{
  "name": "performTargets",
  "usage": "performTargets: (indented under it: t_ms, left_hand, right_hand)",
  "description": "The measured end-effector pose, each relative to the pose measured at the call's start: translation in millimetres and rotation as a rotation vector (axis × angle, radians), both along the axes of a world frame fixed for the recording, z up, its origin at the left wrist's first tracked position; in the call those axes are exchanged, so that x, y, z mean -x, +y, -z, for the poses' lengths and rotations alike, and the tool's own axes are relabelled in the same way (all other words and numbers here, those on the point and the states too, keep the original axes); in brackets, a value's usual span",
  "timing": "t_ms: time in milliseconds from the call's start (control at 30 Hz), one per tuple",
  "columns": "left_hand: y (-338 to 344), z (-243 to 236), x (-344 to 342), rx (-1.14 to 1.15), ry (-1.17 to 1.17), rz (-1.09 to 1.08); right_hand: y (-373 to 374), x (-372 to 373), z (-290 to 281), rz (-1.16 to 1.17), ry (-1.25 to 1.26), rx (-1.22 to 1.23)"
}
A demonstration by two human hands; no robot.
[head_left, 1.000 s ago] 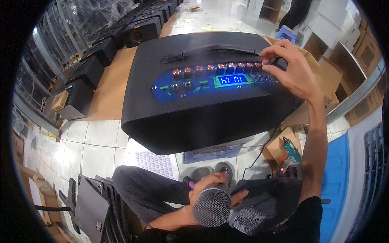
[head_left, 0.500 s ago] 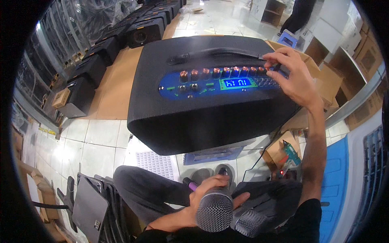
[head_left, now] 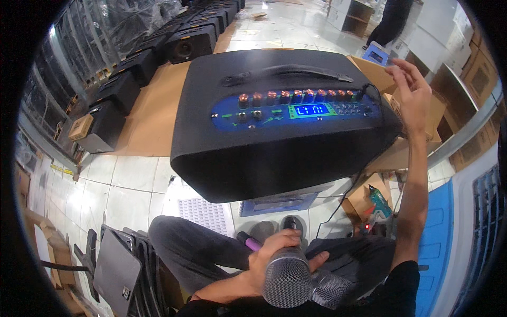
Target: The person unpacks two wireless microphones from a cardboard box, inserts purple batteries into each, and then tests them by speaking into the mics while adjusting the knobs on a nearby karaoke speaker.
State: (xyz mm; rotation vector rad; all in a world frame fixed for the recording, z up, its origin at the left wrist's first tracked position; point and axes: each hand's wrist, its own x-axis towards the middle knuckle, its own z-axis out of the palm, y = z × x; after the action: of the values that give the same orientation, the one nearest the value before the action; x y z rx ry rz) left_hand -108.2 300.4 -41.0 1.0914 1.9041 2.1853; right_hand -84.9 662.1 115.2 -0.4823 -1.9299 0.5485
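We see the left hand (head_left: 280,253) at six o'clock, fingers wrapped tight around two microphones (head_left: 288,277) held head-up over the lap. The right hand (head_left: 412,95) hangs at two o'clock, fingers loosely spread, pinching nothing, just beside the speaker (head_left: 274,153) and clear of its blue panel (head_left: 296,111). A drill (head_left: 377,203) lies at four o'clock.

The person wears a black short-sleeved shirt; its right sleeve (head_left: 398,280) ends above the elbow, leaving the forearm bare down to the right hand (head_left: 412,95). The left forearm is bare too, as is the left hand (head_left: 274,253). No glove, watch or ring shows on either. The legs are in dark grey trousers (head_left: 185,248), creased at the knees.
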Motion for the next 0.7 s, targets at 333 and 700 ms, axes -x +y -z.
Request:
performTargets:
  t_ms: [333, 700]
  left_hand:
    - [-13, -4, 3, 0.003, 0.419, -0.046]
    - [-18, -21, 10, -0.031, 0.356, -0.104]
  right_hand:
    - [16, 1, 16, 0.19, -0.436, 0.089]
    - [22, -6, 17, 0.144, -0.507, 0.008]
